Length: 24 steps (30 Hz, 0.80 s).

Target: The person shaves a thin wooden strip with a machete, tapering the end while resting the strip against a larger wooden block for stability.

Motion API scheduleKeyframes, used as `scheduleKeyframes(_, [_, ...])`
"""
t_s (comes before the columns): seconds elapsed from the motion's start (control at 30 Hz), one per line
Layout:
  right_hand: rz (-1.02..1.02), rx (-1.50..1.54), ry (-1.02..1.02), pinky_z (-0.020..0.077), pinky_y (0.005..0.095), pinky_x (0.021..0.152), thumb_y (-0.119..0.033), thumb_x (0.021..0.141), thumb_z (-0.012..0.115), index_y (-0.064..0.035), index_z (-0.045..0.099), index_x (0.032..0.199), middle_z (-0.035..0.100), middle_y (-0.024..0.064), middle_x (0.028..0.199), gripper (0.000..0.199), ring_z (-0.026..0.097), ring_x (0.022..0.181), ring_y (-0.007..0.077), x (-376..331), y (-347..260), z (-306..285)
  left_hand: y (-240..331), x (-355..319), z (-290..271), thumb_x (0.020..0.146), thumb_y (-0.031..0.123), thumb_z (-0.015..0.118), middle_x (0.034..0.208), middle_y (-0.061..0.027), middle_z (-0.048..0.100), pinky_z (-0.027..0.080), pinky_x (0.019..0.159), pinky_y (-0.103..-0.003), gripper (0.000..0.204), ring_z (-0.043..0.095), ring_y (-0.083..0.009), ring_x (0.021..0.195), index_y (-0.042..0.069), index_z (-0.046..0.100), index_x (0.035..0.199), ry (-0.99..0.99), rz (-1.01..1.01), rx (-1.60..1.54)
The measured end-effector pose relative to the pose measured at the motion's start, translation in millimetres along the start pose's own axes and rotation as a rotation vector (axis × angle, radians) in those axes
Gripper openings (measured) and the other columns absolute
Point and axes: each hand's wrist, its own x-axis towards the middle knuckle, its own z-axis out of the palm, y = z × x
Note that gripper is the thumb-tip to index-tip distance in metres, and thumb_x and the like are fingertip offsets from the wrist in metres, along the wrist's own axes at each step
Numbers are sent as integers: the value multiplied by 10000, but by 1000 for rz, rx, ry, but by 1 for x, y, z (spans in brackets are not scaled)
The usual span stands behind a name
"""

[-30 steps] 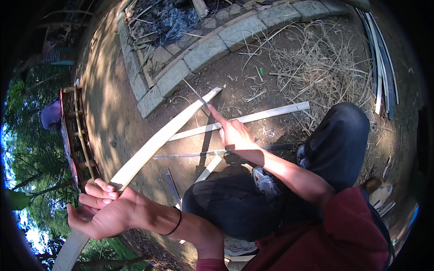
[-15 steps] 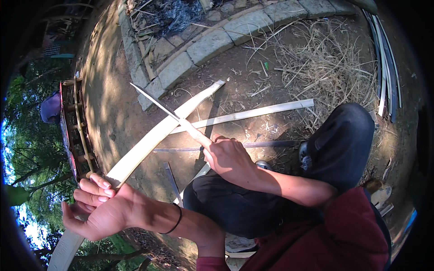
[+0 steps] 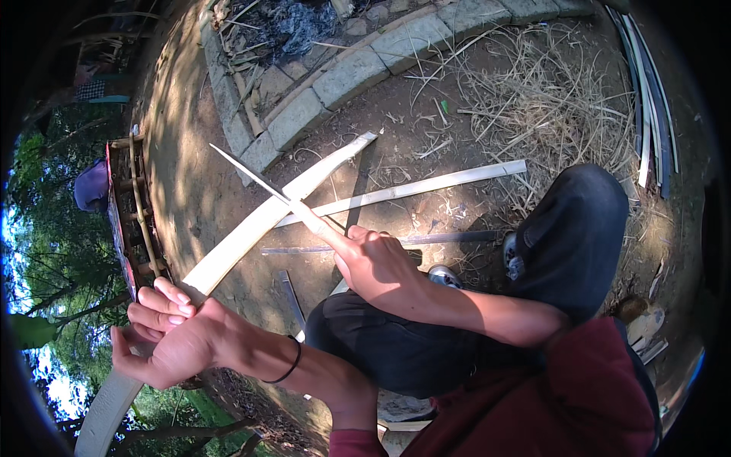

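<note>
A long pale bamboo strip (image 3: 244,236) slants from the lower left up toward the middle. My left hand (image 3: 179,339), palm up, has its fingers curled around the strip's lower part. The strip runs on below that hand to the lower left. In my right hand (image 3: 381,270) is a thin knife (image 3: 247,169), its narrow blade crossing the strip and pointing up and left. My right index finger stretches along the knife toward the strip; the handle is hidden in the fist.
Another pale strip (image 3: 426,185) and a dark strip (image 3: 457,238) lie on the dirt ahead. Dry shavings (image 3: 541,114) heap up at the upper right, beside a bundle of long strips (image 3: 647,114). A stone curb (image 3: 350,80) borders grey ash (image 3: 297,30). At left stands a bamboo rail (image 3: 137,206).
The knife has shifted slightly left along the bamboo strip with my right hand. My left hand keeps its hold on the strip. The whole view has moved a little.
</note>
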Motion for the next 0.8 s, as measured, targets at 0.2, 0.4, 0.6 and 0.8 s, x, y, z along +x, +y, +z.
scheduleKeyframes(0.2, [-44,-99,-39,553,433,541,32,797,550,-213,196,1568,608,192,725,883,665,594,326,-9,-30,-18,2,-11,0,832,226,500,424,-10,219,257,359,-252,385,182,-121,366,177,233,559,-114,23,-74])
scheduleKeyframes(0.4, [60,-267,133,551,427,605,10,824,563,-177,169,1573,607,173,740,867,662,623,315,4,40,15,0,-14,3,792,151,500,456,-16,195,287,356,-249,323,187,-128,375,142,253,584,-280,-15,-242])
scheduleKeyframes(0.6, [95,-4,72,510,454,575,-63,869,602,-144,314,1524,598,194,730,720,606,576,350,4,24,-4,2,-12,5,729,115,499,494,-5,192,245,369,-242,310,189,-125,396,153,229,581,-323,-11,-239])
scheduleKeyframes(0.8, [-31,12,-22,535,452,592,-7,854,534,-120,284,1542,551,242,807,741,637,627,376,-11,-26,-25,1,-17,15,679,96,490,523,6,187,212,376,-245,296,164,-121,410,160,218,580,-302,-5,-208])
